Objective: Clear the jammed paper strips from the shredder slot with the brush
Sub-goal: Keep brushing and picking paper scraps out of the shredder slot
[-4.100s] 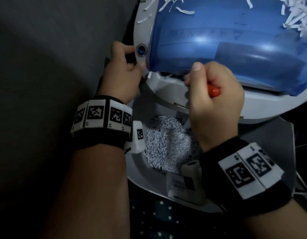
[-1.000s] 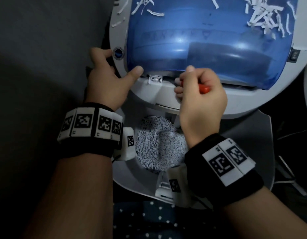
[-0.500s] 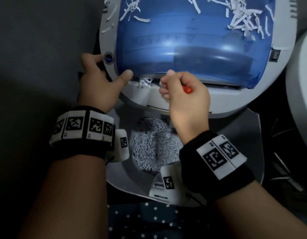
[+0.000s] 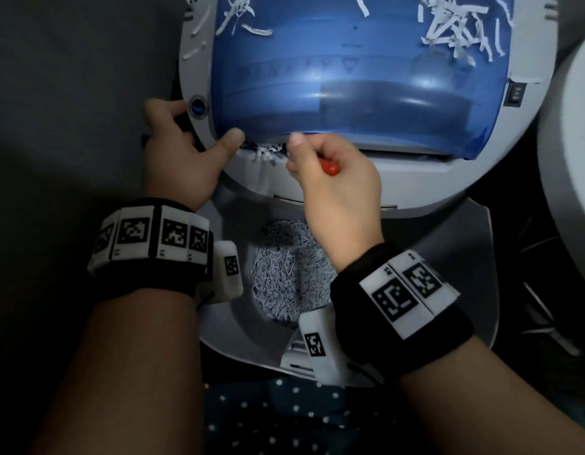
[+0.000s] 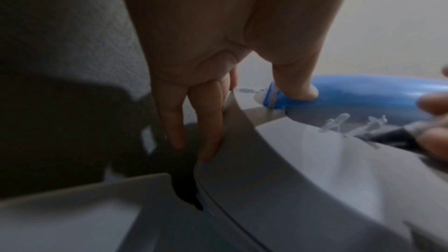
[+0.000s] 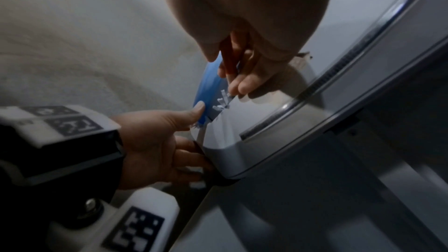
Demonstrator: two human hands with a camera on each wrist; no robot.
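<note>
The right hand (image 4: 337, 178) is gripping the red-handled brush (image 4: 328, 167) in a closed fist mid-frame, with the jammed paper strips (image 4: 268, 152) sticking out of the slot just to its left, touching the brush end. The left hand (image 4: 182, 152) is clamping the shredder (image 4: 415, 188) rim, thumb on the blue cover (image 4: 350, 77). So I'd guess it's a short leftward flick along the slot.

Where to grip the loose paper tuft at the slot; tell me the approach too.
Pinch the paper tuft by its free ends poking out under the blue cover, coming from the front, between left hand and right hand. Its roots look wedged, so probably pull outward.
</note>
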